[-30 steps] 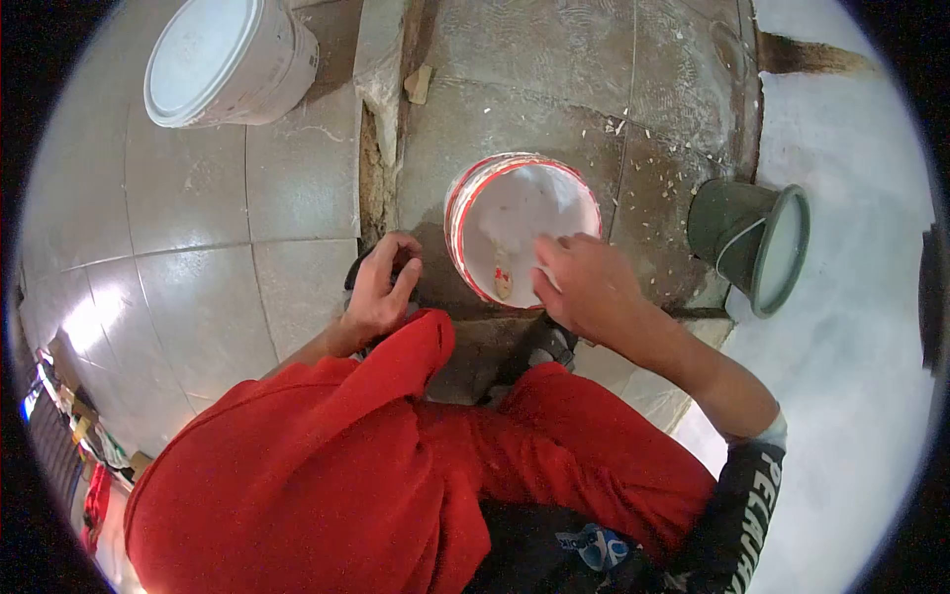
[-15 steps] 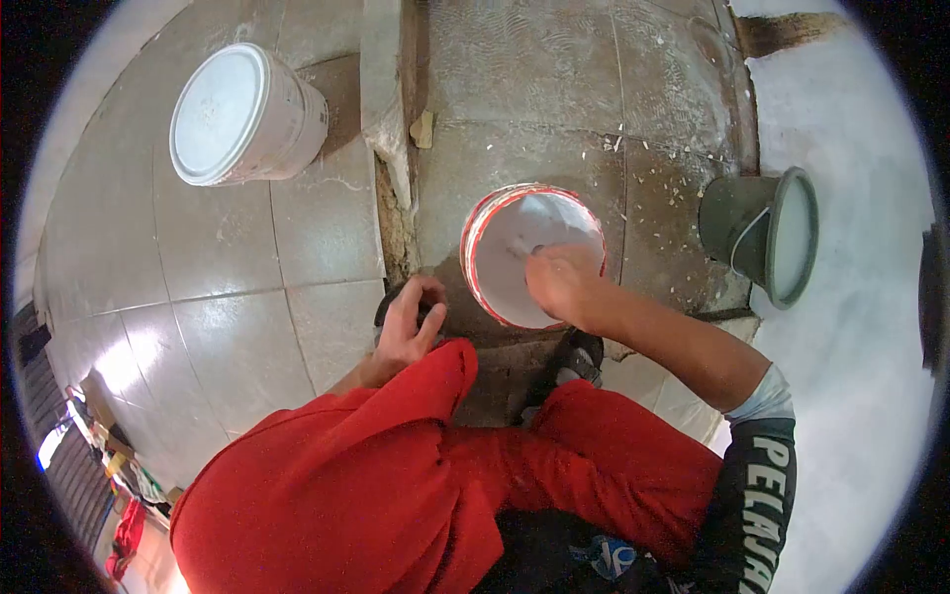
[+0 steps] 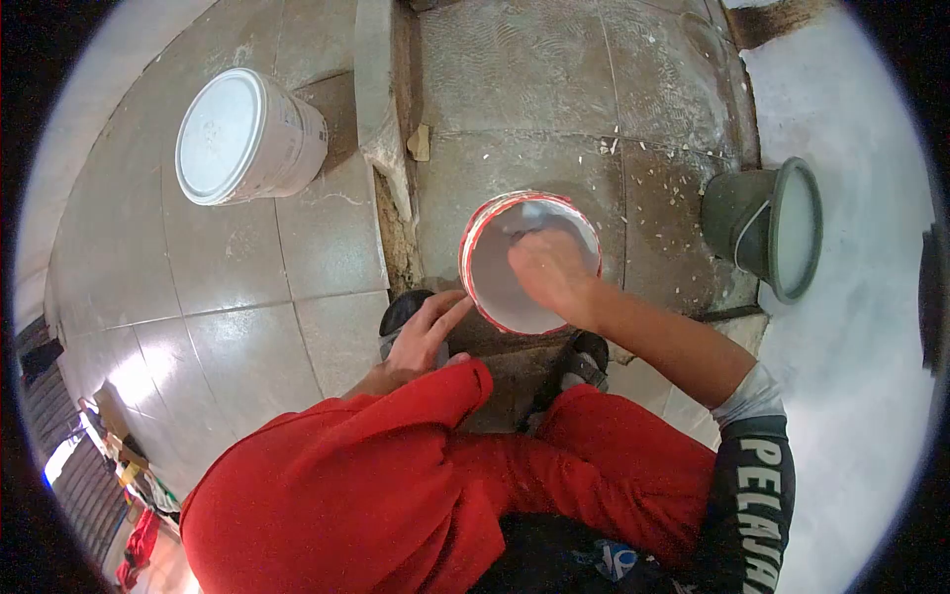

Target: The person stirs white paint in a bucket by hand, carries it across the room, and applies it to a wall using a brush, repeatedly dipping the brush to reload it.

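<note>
A round bucket (image 3: pixel 466 247) with a red and white rim stands on the floor between my feet, with pale grey-white liquid (image 3: pixel 505 287) in it. My right hand (image 3: pixel 552 269) reaches over the rim, down inside the bucket. Its fingers are curled together; a small dark shape shows at their tips, and what they grip is too blurred to name. Over my left knee, my left hand (image 3: pixel 427 332) is open, fingers stretched out to the bucket's left side. Its fingertips are at the outer wall just below the rim, and seem to touch it.
A lidded white tub (image 3: pixel 247 139) stands on the tiles at the upper left. A dark green pail (image 3: pixel 737 223) of whitish liquid is on the right by the white surface. A raised strip (image 3: pixel 380 109) divides the floor; pale chips lie scattered on the right.
My left hand has uncurled and moved right to the bucket's side. Inside the bucket, my right hand has shifted slightly left and up. The view has tilted a little.
</note>
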